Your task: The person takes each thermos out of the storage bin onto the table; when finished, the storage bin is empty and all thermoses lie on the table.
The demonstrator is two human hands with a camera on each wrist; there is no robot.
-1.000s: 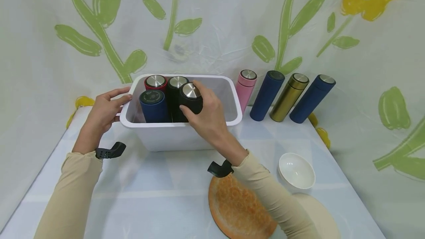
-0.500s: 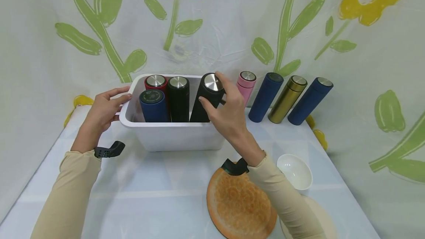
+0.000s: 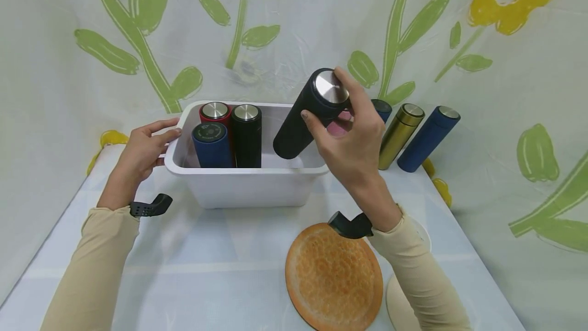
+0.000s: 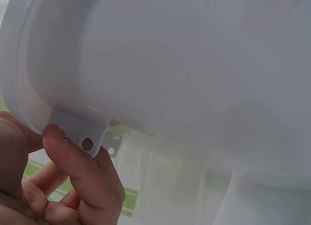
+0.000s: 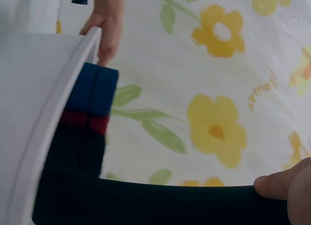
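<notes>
One blk flask [image 3: 299,121] in R hand [image 3: 356,142], now higher & tilted more.

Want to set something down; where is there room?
Widest: the table between left sleeve, white bin and bread-patterned disc. Also the bin's visible floor right of the standing black bottle, though the held bottle tilts over it. Crowded: the table's right, with gold bottle and rightmost blue bottle behind, cream disc nearer.
</notes>
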